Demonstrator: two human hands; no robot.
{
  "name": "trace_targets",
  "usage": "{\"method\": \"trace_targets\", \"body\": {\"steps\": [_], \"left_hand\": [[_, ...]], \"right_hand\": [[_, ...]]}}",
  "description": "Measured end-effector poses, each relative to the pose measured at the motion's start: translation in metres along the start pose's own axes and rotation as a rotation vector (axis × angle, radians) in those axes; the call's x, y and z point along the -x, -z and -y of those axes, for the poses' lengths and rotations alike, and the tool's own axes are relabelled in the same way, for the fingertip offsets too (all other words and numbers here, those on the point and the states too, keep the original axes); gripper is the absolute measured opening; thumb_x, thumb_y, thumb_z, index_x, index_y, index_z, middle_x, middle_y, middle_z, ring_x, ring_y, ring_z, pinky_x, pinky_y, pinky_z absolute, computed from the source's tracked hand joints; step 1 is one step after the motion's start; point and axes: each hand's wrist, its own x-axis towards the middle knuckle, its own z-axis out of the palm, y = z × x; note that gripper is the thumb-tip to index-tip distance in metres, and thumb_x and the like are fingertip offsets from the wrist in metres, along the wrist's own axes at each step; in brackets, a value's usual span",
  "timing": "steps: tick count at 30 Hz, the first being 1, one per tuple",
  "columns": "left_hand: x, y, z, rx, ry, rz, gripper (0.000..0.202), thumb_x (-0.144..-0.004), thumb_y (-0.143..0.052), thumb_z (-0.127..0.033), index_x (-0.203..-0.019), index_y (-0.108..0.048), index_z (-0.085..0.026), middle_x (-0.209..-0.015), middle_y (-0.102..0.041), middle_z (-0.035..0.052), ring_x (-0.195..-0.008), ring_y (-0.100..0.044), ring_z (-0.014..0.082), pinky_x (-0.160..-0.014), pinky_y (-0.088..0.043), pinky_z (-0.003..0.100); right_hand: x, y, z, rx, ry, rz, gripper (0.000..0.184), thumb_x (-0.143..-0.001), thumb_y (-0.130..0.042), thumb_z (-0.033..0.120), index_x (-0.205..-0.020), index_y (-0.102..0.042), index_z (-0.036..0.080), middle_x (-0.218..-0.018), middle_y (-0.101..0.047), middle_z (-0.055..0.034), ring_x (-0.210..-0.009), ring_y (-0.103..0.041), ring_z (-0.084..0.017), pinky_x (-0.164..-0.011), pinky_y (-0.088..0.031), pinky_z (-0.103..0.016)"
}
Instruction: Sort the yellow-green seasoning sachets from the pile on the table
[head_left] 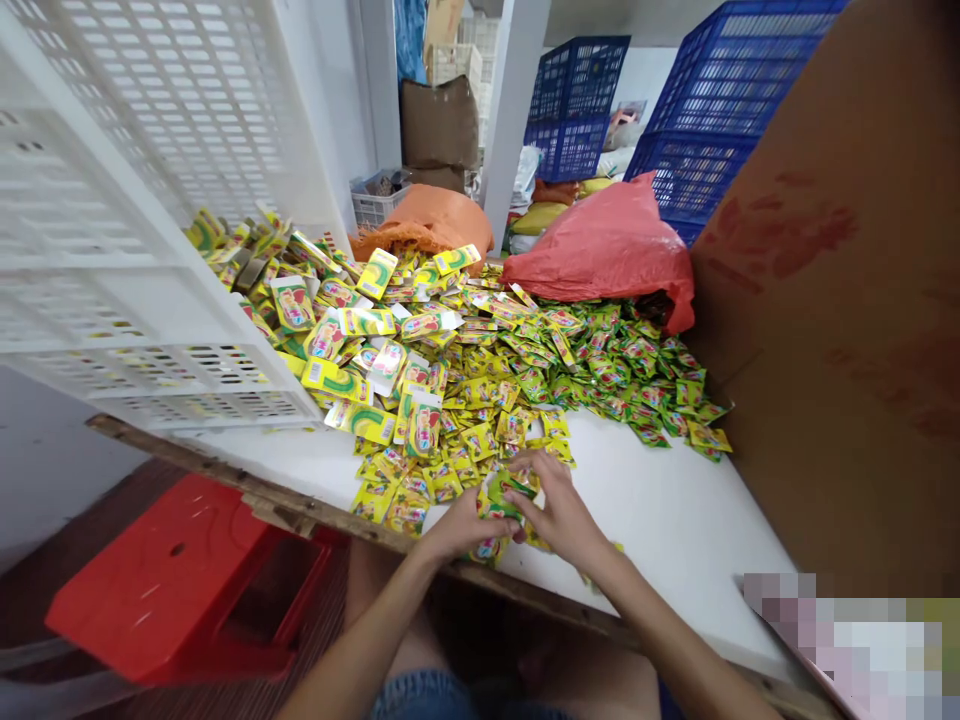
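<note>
Near the front edge of the table, my left hand (463,525) is closed around a small printed carton (489,549), partly covered by the fingers. From the right, my right hand (553,505) pinches green sachets (501,488) at that carton; whether they are inside it is hidden. Just beyond both hands lies a pile of yellow sachets (480,440). Small yellow-green cartons (360,420) are heaped at the left, some with open flaps. Loose green sachets (615,370) spread farther back on the right.
White plastic crates (172,120) stand at the left, with a red stool (165,580) below. A red bag (607,240) and an orange sack (435,215) lie behind the heap. A large cardboard box (825,330) walls the right side of the white table (675,520).
</note>
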Motion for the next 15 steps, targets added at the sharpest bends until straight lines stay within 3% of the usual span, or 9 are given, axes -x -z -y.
{"method": "trace_targets", "body": {"steps": [5, 8, 12, 15], "left_hand": [[0.000, -0.002, 0.000, -0.047, -0.007, -0.030, 0.036, -0.062, -0.071, -0.028, -0.093, -0.060, -0.012, -0.071, -0.066, 0.0034, -0.067, -0.060, 0.0168, -0.068, -0.045, 0.028], [-0.002, -0.001, 0.003, -0.086, -0.032, -0.044, 0.038, -0.061, -0.071, -0.027, -0.094, -0.060, -0.012, -0.075, -0.065, 0.0037, -0.070, -0.059, 0.0173, -0.072, -0.045, 0.029], [-0.004, 0.002, 0.008, -0.120, -0.040, -0.106, 0.046, -0.059, -0.072, -0.025, -0.101, -0.057, -0.013, -0.087, -0.064, 0.0046, -0.081, -0.058, 0.0188, -0.076, -0.043, 0.029], [-0.003, 0.002, 0.007, -0.186, -0.068, -0.141, 0.041, -0.061, -0.071, -0.025, -0.098, -0.059, -0.012, -0.088, -0.063, 0.0049, -0.083, -0.056, 0.0191, -0.077, -0.043, 0.028]], "right_hand": [[-0.002, -0.003, -0.001, 0.124, -0.004, -0.010, 0.006, -0.076, -0.058, 0.018, -0.080, -0.054, 0.021, -0.094, -0.057, -0.0052, -0.095, -0.047, -0.024, -0.085, -0.032, -0.042], [-0.002, -0.007, 0.001, 0.057, 0.020, 0.015, 0.004, -0.078, -0.057, 0.018, -0.077, -0.057, 0.022, -0.096, -0.058, -0.0047, -0.098, -0.046, -0.023, -0.088, -0.030, -0.043], [0.003, -0.008, 0.001, -0.083, -0.033, 0.067, 0.028, -0.088, -0.043, 0.028, -0.070, -0.063, 0.022, -0.113, -0.054, -0.0036, -0.111, -0.040, -0.023, -0.091, -0.029, -0.043], [0.011, -0.010, -0.001, -0.127, -0.104, 0.097, 0.032, -0.088, -0.041, 0.033, -0.069, -0.065, 0.021, -0.117, -0.051, -0.0051, -0.114, -0.039, -0.024, -0.092, -0.031, -0.043]]}}
